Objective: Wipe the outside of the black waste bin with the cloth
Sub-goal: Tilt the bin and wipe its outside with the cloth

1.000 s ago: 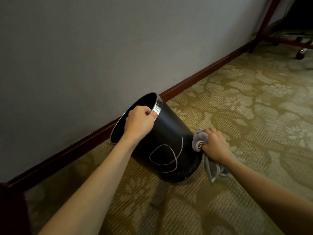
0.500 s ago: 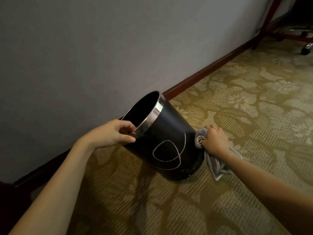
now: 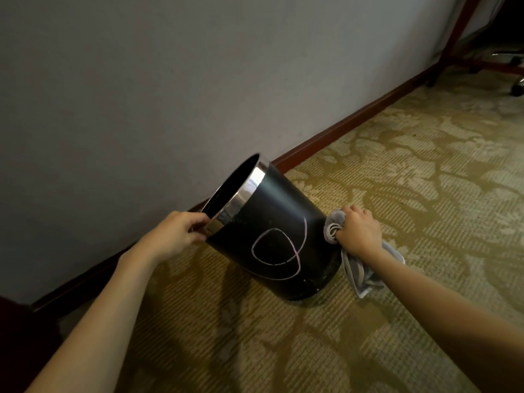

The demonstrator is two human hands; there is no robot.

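Bin [image 3: 272,222] — tilted, interior dark

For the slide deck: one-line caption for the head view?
Left hand tilts the black waste bin by its metal rim while the right hand presses a grey cloth against its side.

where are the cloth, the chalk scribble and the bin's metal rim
cloth [image 3: 360,275], head view, hanging part below the right hand
chalk scribble [image 3: 279,248], head view, loop on the bin's side
metal rim [image 3: 249,188], head view, shiny band

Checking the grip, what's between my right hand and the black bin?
Only the bunched grey cloth, held by the right hand against the bin, per the head view.
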